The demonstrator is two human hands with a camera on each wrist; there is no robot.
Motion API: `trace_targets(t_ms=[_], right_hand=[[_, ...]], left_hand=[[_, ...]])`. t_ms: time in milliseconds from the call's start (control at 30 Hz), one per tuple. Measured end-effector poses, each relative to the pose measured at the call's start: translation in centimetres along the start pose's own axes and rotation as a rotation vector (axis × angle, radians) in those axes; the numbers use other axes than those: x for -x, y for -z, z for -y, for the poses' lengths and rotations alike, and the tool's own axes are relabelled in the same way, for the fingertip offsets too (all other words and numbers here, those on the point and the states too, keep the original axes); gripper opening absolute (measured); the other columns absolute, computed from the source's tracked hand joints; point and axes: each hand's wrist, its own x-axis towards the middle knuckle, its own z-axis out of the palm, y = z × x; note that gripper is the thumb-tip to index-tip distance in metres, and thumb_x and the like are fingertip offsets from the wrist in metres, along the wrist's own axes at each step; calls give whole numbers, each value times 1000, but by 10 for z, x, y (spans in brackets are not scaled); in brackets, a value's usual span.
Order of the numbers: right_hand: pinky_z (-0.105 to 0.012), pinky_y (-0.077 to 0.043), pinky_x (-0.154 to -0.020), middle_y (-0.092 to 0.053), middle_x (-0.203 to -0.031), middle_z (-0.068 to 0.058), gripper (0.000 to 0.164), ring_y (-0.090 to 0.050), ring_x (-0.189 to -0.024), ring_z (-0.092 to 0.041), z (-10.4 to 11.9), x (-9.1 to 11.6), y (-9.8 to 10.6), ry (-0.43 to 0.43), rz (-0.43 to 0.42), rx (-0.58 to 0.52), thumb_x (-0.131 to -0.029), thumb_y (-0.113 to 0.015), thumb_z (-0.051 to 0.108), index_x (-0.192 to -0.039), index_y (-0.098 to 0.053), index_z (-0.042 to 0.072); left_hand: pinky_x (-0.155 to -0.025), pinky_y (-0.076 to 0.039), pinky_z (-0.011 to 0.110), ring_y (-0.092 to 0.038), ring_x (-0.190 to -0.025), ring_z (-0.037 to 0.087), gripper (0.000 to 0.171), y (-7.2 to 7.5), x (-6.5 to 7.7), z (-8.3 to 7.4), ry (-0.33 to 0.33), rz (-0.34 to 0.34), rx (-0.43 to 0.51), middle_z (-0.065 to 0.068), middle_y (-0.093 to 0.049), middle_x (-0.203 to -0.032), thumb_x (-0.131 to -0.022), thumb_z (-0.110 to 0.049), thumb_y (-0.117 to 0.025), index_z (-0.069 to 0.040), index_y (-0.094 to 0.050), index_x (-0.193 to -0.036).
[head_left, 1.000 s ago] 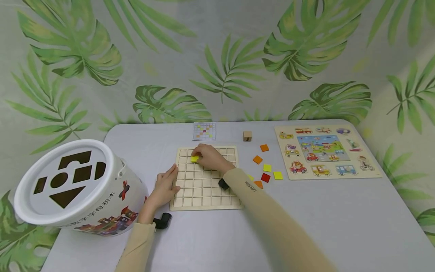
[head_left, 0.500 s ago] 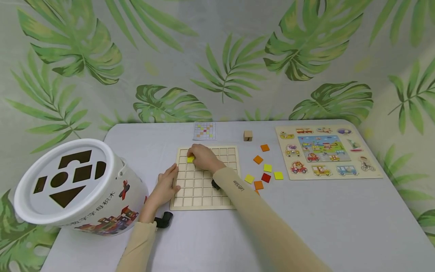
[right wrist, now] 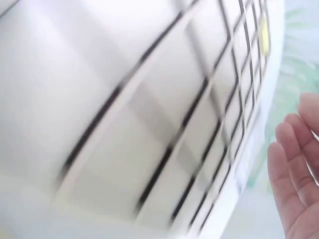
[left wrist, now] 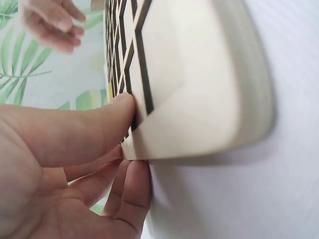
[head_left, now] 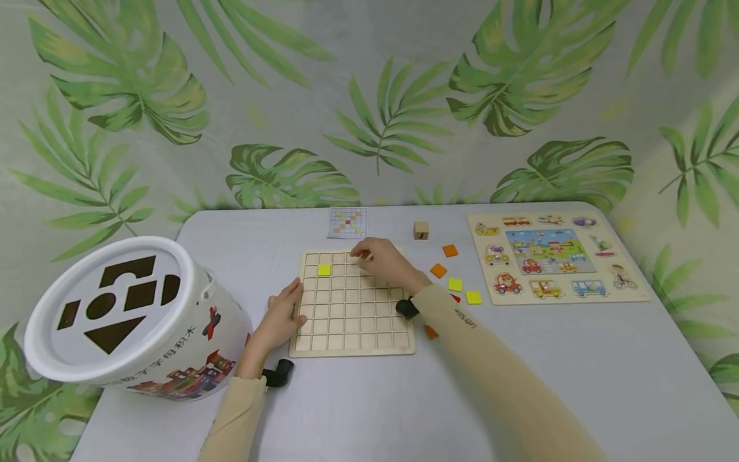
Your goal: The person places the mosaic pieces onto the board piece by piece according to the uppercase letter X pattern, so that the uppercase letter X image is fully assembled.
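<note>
A wooden grid board (head_left: 337, 310) lies on the table in the head view. One yellow square tile (head_left: 324, 270) sits in a cell at its upper left. My left hand (head_left: 279, 321) holds the board's left edge; in the left wrist view the thumb (left wrist: 117, 112) rests on top while curled fingers meet the side. Over the board's upper right hovers my right hand (head_left: 387, 262), its fingers loosely bent and holding nothing. The right wrist view shows those fingers (right wrist: 294, 164) apart from the board.
Right of the board lie loose orange tiles (head_left: 439, 270) and yellow tiles (head_left: 473, 298), some hidden by the right sleeve. A pattern card (head_left: 348, 222) and a wooden cube (head_left: 421, 230) are behind. A white bucket (head_left: 222, 321) stands left, a vehicle puzzle (head_left: 485, 256) right.
My right hand has let go of the yellow tile, which now lies in the board's upper-left cell, and has moved right. The left hand has stayed at the board's edge.
</note>
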Motion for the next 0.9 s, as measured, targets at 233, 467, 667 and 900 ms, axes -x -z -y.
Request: trace_targets(t_ms=[233,467,667,900], right_hand=[[-38,-48,-84,-65,-110,-16,24,-58,-96,-26,-39,50,39,-44,-126,-35,-87,-62,-3,-111,-66,-4],[-43,-48,-83,-63,-108,-17,25,-58,-95,-30,-73,94,57,-142,-167,31,-85,-65,-4,-110,-66,-4],[-43,-47,-81,-61,-108,-14,27,-57,-93,-29,-84,105,59,-219,-152,71,-82,-68,-1,-109,-66,-2],[-42,-46,-81,-57,-106,-16,20,-54,-91,-30,-87,99,56,-233,-175,156,-80,-70,0,-99,-65,-2]], left_hand=[[-84,-26,42,-33,-113,38,67,0,0,1,8,9,11,28,-21,-152,-82,9,-64,18,-30,-139],[-84,-29,41,-32,-107,36,68,0,-1,2,38,19,33,25,-18,-154,-83,9,-63,16,-29,-141],[-83,-28,40,-31,-107,35,68,0,-1,3,37,17,39,24,-18,-154,-83,9,-63,15,-29,-141],[-83,-29,40,-32,-107,35,67,0,0,2,34,9,49,24,-19,-154,-83,9,-63,15,-29,-141]])
